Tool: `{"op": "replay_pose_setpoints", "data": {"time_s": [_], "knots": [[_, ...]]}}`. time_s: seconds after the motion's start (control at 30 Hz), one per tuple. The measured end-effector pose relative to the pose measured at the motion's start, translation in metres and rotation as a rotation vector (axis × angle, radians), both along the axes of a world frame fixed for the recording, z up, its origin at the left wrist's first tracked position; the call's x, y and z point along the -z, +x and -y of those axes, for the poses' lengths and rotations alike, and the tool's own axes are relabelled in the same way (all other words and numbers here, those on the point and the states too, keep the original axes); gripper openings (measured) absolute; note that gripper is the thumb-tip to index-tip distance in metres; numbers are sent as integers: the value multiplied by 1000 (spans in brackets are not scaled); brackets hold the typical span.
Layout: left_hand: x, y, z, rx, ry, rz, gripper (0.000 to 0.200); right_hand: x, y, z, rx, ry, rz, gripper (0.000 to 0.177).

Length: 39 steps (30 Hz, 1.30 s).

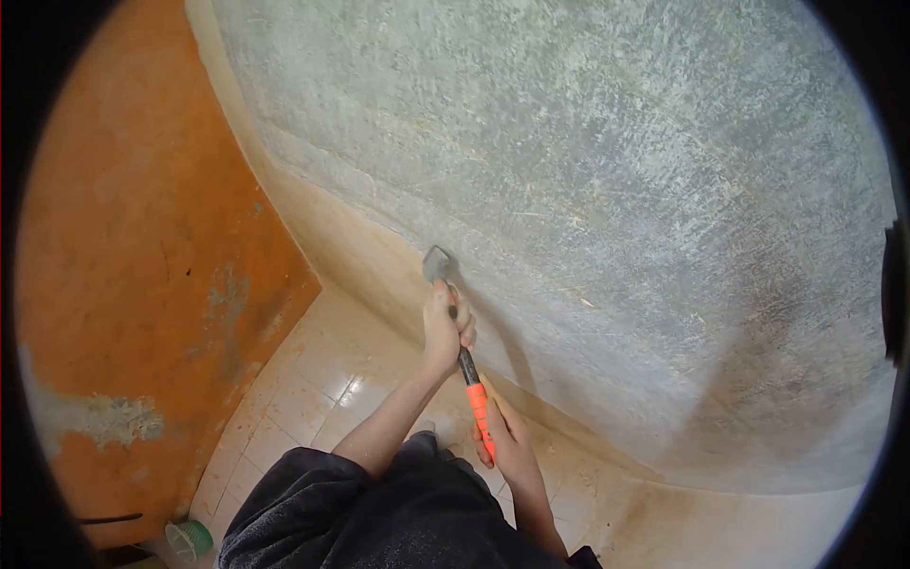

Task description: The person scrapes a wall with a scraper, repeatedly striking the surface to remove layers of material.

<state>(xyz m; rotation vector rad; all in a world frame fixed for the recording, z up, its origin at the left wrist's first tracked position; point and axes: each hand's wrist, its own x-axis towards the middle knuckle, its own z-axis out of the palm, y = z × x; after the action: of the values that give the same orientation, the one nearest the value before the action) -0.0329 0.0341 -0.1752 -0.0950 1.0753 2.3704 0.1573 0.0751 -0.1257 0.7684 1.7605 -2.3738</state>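
A long-handled scraper with a dark shaft and a ribbed orange grip lies slanted across the middle of the view. Its grey blade is up against the wall, at the border between the rough grey surface and the beige band below. My left hand is closed round the shaft just behind the blade. Lower down, my right hand wraps the orange grip near its end. Both arms reach up from a dark, dusty garment.
An orange wall with worn, flaking patches stands on the left and meets the scraped wall in a corner. Underfoot is a pale tiled floor with dust and crumbs. A green-and-white basket-like container sits at the lower left.
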Motion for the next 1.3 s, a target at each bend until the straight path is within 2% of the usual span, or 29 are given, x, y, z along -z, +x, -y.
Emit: {"op": "replay_pose_setpoints", "data": {"time_s": [0.07, 0.2, 0.27, 0.37, 0.6, 0.7, 0.77, 0.87, 0.9, 0.97, 1.03, 1.2, 1.27, 1.3], "knots": [[-2, 14, 1, -5, -8, -10, 42, 3, 16, 12, 28, 51, -54, 49], [3, 50, -5, 133, -45, 6, 41, 18, 50, 27, 72, 130, -13, 51], [5, 55, -8, 117, 5, 0, 43, 44, 56, 34, 218, 421, -78, 49], [10, 49, -10, 111, 22, -14, 42, 46, 52, 34, 259, 515, -89, 46], [18, 29, -8, 55, -15, -21, 43, 39, 29, 34, 221, 553, -10, 42], [16, 31, -6, 111, -30, 33, 44, 26, 32, 41, 298, 472, 85, 43], [6, 17, 5, 102, -17, 20, 44, 27, 14, 43, 220, 666, -5, 43], [3, -5, 11, 55, 77, 71, 46, 30, 0, 36, 164, 696, -34, 45], [12, 0, 9, 89, 50, 44, 45, 28, 3, 37, 153, 695, -35, 45], [-1, 26, 6, 141, 44, 41, 45, 18, 24, 43, 217, 596, 59, 45], [-13, 28, 4, 196, 29, 38, 43, 23, 26, 42, 215, 631, 83, 45], [2, 18, 4, 158, 70, 29, 42, 23, 14, 44, 188, 729, 74, 45], [-1, 31, -3, 152, 48, 43, 42, 19, 28, 43, 266, 631, 104, 44], [-8, 36, -4, 172, 17, 50, 42, 5, 28, 44, 299, 536, 247, 41]]}}
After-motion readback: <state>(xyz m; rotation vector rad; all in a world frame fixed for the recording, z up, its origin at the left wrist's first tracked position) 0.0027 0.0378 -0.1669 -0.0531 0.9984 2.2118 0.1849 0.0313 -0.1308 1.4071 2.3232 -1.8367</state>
